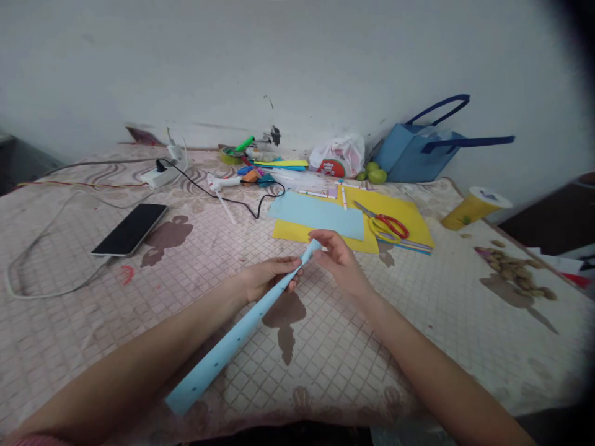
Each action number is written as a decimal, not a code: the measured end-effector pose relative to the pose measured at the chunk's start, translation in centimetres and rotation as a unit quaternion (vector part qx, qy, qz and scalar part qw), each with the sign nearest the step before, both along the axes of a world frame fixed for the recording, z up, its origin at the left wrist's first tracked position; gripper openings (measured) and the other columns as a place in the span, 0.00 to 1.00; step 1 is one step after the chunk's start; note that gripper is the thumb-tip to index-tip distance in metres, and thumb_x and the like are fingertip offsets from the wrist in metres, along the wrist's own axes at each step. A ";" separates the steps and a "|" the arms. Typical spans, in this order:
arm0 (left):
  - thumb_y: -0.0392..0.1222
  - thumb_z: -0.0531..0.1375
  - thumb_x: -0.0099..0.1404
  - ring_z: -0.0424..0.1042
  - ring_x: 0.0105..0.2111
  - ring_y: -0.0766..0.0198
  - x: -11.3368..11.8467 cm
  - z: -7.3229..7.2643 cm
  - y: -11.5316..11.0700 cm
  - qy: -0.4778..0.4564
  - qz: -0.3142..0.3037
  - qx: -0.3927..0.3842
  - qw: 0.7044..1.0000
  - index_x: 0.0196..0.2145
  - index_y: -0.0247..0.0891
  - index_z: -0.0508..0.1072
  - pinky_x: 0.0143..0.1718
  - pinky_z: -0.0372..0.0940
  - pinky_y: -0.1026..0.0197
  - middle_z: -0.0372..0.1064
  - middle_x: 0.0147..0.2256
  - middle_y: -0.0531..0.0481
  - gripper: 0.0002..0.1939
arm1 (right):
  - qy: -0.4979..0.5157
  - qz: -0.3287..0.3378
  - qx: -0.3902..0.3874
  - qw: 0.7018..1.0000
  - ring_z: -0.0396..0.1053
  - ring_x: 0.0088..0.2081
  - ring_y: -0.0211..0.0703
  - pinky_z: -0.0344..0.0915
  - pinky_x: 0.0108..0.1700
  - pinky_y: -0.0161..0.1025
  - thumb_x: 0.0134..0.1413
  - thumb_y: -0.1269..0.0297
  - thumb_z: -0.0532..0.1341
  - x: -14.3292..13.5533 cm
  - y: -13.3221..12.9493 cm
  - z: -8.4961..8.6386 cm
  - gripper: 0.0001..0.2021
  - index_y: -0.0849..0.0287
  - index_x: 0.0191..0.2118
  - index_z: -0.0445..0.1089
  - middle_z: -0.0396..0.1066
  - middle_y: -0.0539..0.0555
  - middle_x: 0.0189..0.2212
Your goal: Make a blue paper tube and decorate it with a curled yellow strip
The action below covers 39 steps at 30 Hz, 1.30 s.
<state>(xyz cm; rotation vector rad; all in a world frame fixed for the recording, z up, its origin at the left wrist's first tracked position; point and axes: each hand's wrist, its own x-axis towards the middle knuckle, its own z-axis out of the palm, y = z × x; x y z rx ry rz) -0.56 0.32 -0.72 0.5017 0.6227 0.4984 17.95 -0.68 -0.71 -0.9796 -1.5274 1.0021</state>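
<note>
A long light-blue paper strip with a row of small dark dots runs slantwise above the table's front middle. My left hand is closed around it near its far end, thumb on top and fingers beneath. My right hand is at the far tip, its bent fingers about the strip's edge; thumb and forefinger look a little apart, and whether they pinch the paper is hard to see. Just beyond the hands lies a light-blue sheet over yellow paper. Scissors with red and yellow handles rest on the yellow sheets at right.
A tablet with a cable lies at left, near a power strip. A white glue gun stands behind. Along the wall are a plastic bag, green fruit and a blue bag. Peanuts lie right, near a yellow canister.
</note>
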 end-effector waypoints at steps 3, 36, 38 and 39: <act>0.33 0.59 0.60 0.64 0.22 0.74 0.0 0.3 -0.1 -0.015 -0.001 -0.008 1.000 0.36 0.31 0.68 0.22 0.64 0.73 0.63 0.26 0.52 0.05 | -0.152 0.022 0.140 0.978 0.59 0.53 0.47 0.57 0.53 0.49 0.53 0.60 0.60 0.5 -0.1 0.8 0.10 0.49 0.43 0.69 0.64 0.54 0.49; 0.29 0.64 0.54 0.65 0.19 0.74 0.2 1.3 -0.4 0.011 0.099 0.079 0.992 0.35 0.33 0.71 0.21 0.60 0.73 0.67 0.22 0.54 0.10 | -0.070 -0.083 0.048 0.993 0.66 0.31 0.41 0.64 0.33 0.39 0.52 0.61 0.60 -1.9 -2.1 0.8 0.05 0.55 0.30 0.70 0.69 0.52 0.28; 0.30 0.64 0.55 0.65 0.19 0.74 0.2 1.2 -0.3 0.003 0.099 0.078 0.992 0.35 0.33 0.72 0.21 0.60 0.73 0.68 0.23 0.54 0.09 | -0.054 -0.075 0.025 0.995 0.66 0.31 0.41 0.64 0.33 0.39 0.52 0.60 0.60 -1.8 -2.0 0.7 0.06 0.55 0.31 0.70 0.70 0.52 0.28; 0.29 0.63 0.55 0.66 0.20 0.74 0.2 1.1 -0.3 -0.001 0.101 0.076 0.992 0.35 0.33 0.72 0.21 0.61 0.73 0.68 0.23 0.53 0.08 | -0.048 -0.071 0.018 0.996 0.66 0.31 0.41 0.64 0.33 0.39 0.52 0.59 0.60 -1.8 -2.0 0.7 0.06 0.55 0.31 0.70 0.70 0.52 0.29</act>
